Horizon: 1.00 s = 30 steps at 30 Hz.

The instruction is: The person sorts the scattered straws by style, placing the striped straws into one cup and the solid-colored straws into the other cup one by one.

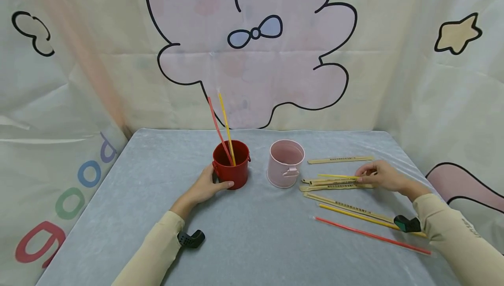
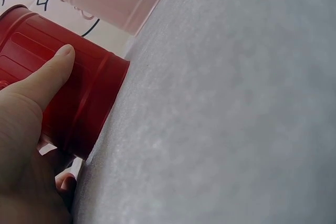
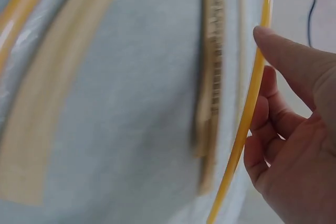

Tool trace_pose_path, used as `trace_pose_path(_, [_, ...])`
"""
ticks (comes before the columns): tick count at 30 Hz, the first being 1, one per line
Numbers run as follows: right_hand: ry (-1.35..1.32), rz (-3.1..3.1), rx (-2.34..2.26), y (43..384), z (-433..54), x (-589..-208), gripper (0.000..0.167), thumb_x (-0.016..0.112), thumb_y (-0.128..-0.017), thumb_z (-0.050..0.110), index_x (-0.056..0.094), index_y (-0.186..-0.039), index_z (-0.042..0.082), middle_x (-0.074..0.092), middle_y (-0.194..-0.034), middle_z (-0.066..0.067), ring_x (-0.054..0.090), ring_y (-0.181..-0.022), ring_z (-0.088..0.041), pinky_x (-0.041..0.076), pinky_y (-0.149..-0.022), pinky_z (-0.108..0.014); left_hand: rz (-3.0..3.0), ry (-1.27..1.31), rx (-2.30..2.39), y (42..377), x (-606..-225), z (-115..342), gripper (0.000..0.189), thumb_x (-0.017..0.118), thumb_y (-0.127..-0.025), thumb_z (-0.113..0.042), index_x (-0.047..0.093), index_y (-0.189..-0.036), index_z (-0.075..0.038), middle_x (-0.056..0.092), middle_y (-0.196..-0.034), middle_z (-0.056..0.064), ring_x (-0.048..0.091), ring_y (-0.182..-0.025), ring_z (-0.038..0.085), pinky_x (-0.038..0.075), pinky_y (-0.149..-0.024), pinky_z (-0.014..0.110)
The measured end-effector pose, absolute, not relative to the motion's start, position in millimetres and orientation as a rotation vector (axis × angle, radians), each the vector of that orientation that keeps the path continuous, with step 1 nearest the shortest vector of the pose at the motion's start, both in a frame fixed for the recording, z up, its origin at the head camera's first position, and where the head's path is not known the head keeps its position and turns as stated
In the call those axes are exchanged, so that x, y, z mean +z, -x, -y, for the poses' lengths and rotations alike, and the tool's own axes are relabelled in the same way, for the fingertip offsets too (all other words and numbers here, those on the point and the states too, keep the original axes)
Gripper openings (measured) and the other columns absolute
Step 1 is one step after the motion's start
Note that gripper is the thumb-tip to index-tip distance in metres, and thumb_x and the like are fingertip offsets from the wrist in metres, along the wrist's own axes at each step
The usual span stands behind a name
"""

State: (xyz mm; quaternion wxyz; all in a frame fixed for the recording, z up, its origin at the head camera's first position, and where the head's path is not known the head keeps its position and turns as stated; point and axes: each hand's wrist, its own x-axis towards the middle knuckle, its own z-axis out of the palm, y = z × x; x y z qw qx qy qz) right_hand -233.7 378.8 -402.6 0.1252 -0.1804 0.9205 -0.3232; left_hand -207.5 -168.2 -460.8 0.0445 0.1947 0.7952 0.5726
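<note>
My left hand (image 1: 205,186) grips the side of a small red metal bucket (image 1: 236,176) that stands on the cloth. In the left wrist view its thumb lies across the wall, and the other fingers are partly hidden behind. A red straw (image 1: 218,126) and a yellow straw (image 1: 225,120) lean upright inside this bucket. At the right, my right hand (image 1: 382,176) pinches another yellow straw (image 3: 245,119) between thumb and fingers, above several beige paper-wrapped sticks (image 1: 334,186) with printed lettering. Beside the red bucket stands a pink bucket (image 1: 284,172).
One wrapped stick (image 1: 340,160) lies behind the right hand. Nearer me lie another wrapped stick (image 1: 346,206), a yellow straw (image 1: 360,217) and a red straw (image 1: 372,234) in clear film. A grey cloth (image 1: 267,242) covers the table, and a printed curtain (image 1: 256,71) hangs behind.
</note>
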Motion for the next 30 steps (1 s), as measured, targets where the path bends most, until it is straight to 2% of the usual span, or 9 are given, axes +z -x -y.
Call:
trace_pose_path(2, [0.504,-2.672,-0.971,234,-377,-394,0.017,0.069,-0.095,0.011,0.071,-0.106,-0.002,0.066,-0.085,-0.004,0.052,-0.070,-0.006,0.045,-0.058,-0.025,-2.429,-0.593,1.750,208,-460,168,0.071,0.078,-0.088,-0.016,0.042,-0.149,-0.013,0.052,-0.150,0.006,0.038,-0.148,0.027,0.027,-0.124,0.055])
trace_pose_path(5, [0.443,-2.602,-1.069,234,-373,-382,0.023,0.066,-0.098,0.015,0.068,-0.112,-0.004,0.066,-0.092,-0.001,0.057,-0.079,-0.008,0.051,-0.067,-0.026,-2.426,-0.586,1.748,208,-460,168,0.072,0.078,-0.089,-0.016,0.041,-0.150,-0.013,0.050,-0.152,0.006,0.035,-0.149,0.027,0.025,-0.125,0.056])
trace_pose_path(10, [0.401,-2.504,-1.239,235,-362,-366,0.020,0.063,-0.100,0.019,0.067,-0.113,0.004,0.066,-0.105,0.011,0.060,-0.096,-0.008,0.052,-0.083,-0.022,-2.433,-0.588,1.732,208,-461,169,0.071,0.078,-0.089,-0.018,0.041,-0.150,-0.014,0.050,-0.152,0.005,0.035,-0.150,0.027,0.025,-0.124,0.056])
trace_pose_path(20, [0.342,-2.375,-1.392,233,-328,-342,0.019,0.058,-0.104,0.026,0.063,-0.116,0.012,0.061,-0.106,0.010,0.058,-0.100,-0.007,0.052,-0.089,-0.020,-2.422,-0.581,1.747,209,-463,168,0.073,0.079,-0.088,-0.017,0.040,-0.150,-0.015,0.050,-0.152,0.005,0.036,-0.148,0.027,0.027,-0.123,0.056])
trace_pose_path(25, [0.420,-2.259,-1.545,234,-311,-334,0.011,0.054,-0.106,0.019,0.064,-0.111,0.016,0.060,-0.103,0.009,0.056,-0.098,-0.009,0.051,-0.089,-0.021,-2.412,-0.595,1.757,209,-463,169,0.074,0.078,-0.089,-0.016,0.039,-0.151,-0.015,0.048,-0.154,0.005,0.035,-0.149,0.027,0.025,-0.124,0.056])
trace_pose_path(30, [0.509,-2.160,-1.679,235,-298,-325,0.016,0.051,-0.106,0.013,0.065,-0.109,0.020,0.060,-0.103,0.009,0.055,-0.096,-0.009,0.051,-0.088,-0.021,-2.411,-0.618,1.764,209,-463,169,0.075,0.078,-0.089,-0.016,0.038,-0.152,-0.016,0.048,-0.154,0.005,0.035,-0.149,0.028,0.025,-0.124,0.057])
